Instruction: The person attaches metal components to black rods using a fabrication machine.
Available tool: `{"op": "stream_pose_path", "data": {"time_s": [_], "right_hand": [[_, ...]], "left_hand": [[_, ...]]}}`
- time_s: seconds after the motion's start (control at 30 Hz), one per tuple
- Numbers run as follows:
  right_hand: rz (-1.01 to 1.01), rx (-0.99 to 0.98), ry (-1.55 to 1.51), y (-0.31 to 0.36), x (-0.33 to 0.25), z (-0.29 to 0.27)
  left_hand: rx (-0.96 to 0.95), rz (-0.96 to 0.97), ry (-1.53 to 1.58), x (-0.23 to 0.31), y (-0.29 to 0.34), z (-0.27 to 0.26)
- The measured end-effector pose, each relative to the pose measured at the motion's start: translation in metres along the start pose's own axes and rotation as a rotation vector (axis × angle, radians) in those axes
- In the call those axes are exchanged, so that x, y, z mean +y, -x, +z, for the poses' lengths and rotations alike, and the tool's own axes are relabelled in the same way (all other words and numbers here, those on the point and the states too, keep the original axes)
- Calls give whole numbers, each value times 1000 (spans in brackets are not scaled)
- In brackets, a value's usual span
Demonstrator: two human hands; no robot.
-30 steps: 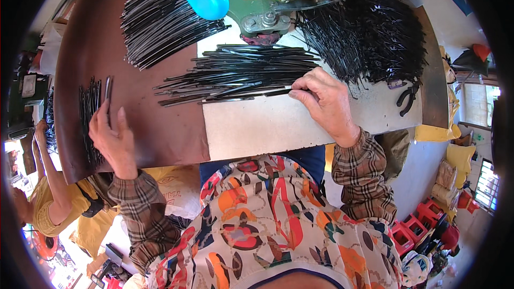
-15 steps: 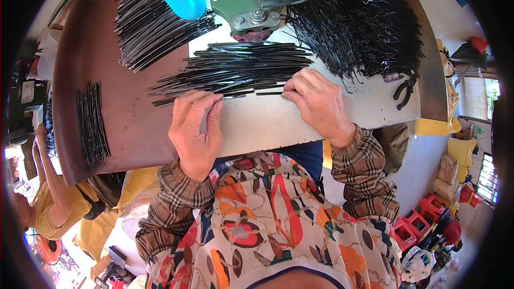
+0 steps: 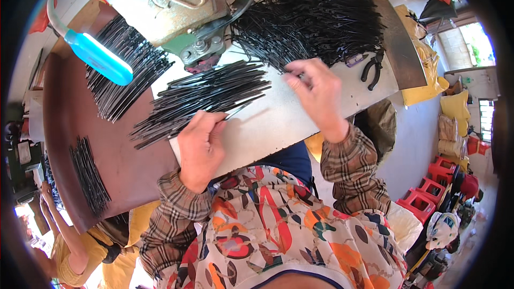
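Note:
My left hand (image 3: pixel 202 147) is closed in a pinch on a slim black rod (image 3: pixel 242 108), which sticks out to the right past the thumb. Just beyond that hand, a spread of similar black rods (image 3: pixel 206 93) lies across the table's pale sheet. My right hand (image 3: pixel 320 96), slightly blurred, is raised at the near edge of a big tangled heap of thin black pieces (image 3: pixel 326 16). Its thumb and fingers are bent together. Whatever they hold, if anything, is too small to make out.
A green machine (image 3: pixel 199 51) with a worn metal head and a blue lamp (image 3: pixel 99 58) overhang the table. More black rods lie in bundles at far left (image 3: pixel 126 69) and near left (image 3: pixel 90 176). Black-handled pliers (image 3: pixel 372 69) rest at right. Another person (image 3: pixel 72 251) sits at left.
My right hand has left the near edge of the spread rods and moved to the heap at right. My left hand stays pinched on its rod. The whole view has turned.

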State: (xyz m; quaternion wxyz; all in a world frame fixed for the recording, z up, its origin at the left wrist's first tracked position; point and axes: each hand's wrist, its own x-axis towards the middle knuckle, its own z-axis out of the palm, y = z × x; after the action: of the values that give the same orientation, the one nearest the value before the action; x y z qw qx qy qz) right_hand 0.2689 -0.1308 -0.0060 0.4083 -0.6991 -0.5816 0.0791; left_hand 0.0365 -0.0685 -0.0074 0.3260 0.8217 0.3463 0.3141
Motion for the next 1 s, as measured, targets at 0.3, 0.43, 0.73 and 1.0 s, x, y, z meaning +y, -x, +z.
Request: {"op": "stream_pose_path", "data": {"time_s": [0.3,0.43,0.73,1.0], "right_hand": [[42,69,285,-35,22,12],[51,-38,331,-40,25,5],[-37,-131,-141,-41,-16,-8],[-240,-210,-138,-38,-51,40]], "left_hand": [[68,-188,137,-1,8,-6],[117,-167,206,-11,11,-9],[-12,-398,517,-7,-23,-19],[-57,-469,684,-7,-42,-16]]}}
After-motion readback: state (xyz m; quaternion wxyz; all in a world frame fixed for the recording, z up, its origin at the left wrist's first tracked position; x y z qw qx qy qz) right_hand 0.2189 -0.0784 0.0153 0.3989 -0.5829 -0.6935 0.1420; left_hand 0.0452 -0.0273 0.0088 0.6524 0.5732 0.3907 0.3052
